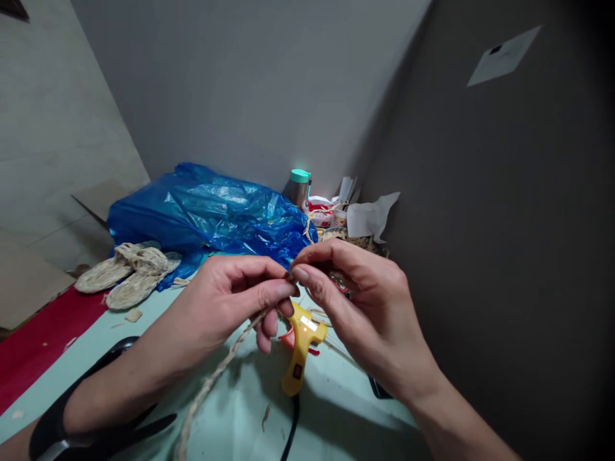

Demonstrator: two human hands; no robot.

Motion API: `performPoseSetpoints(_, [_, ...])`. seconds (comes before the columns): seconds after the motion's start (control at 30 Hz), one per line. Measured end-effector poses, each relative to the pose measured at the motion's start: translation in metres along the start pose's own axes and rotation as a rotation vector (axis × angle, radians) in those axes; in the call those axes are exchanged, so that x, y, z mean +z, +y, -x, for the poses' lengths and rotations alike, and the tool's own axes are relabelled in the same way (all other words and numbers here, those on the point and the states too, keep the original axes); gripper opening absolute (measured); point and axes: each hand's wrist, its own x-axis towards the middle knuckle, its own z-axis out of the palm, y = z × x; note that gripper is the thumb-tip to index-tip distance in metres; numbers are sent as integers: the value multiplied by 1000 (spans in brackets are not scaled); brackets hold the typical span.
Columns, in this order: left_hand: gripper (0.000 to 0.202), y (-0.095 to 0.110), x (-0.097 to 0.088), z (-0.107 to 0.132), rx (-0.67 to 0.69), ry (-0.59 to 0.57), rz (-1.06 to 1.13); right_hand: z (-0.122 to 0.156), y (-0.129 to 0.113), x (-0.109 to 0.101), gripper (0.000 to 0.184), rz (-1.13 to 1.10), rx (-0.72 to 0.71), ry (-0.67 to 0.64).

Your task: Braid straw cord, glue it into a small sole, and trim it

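Note:
Both hands meet fingertip to fingertip above the table, near the middle of the head view. My left hand (240, 294) pinches a twisted, straw-coloured cord (218, 374), whose long tail runs down toward the bottom edge. My right hand (365, 307) closes thumb and forefinger at the cord's end, touching the left fingertips; the tip itself is hidden by the fingers. Below them a yellow glue gun (298, 358) lies on the table, its black cable leading toward me. A pair of woven straw slippers (137, 275) rests at the left.
A large blue plastic bag (206, 208) sits against the wall. Beside it stand a steel bottle with a teal lid (300, 182) and some crumpled white paper (369, 218). A dark phone-like object (379, 388) lies under my right wrist. Scraps dot the pale green tabletop (230, 429).

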Motion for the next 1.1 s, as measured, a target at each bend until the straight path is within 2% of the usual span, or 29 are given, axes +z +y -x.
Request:
performPoseSetpoints(0.17, [19,-3,1,1,22,17,28,0,2,2,10,7,-30,33])
performPoseSetpoints(0.27, [15,-1,5,3,38,86,65,-3,6,3,8,-137,70,18])
performPoseSetpoints(0.37, [13,1,8,4,55,153,47,-6,12,3,12,-305,183,-60])
performPoseSetpoints(0.47, [18,4,10,4,85,198,20,-8,14,5,12,-426,235,-72])
performPoseSetpoints(0.57, [19,3,11,3,90,176,45,-8,14,6,4,-512,257,-33])
performPoseSetpoints(0.63, [14,0,10,1,76,134,86,-9,14,7,6,-519,256,-11])
performPoseSetpoints(0.8, [15,-8,6,-4,-44,25,248,-10,15,3,10,-457,204,-8])
performPoseSetpoints(0.87, [17,-9,4,-4,-80,5,245,-10,15,0,10,-392,144,-20])
performPoseSetpoints(1.03, [22,-6,1,-6,-29,0,76,-7,17,-2,9,-161,-135,-51])
performPoseSetpoints(1.1, [19,-4,2,-5,10,33,21,-4,19,1,11,-125,-171,-68])
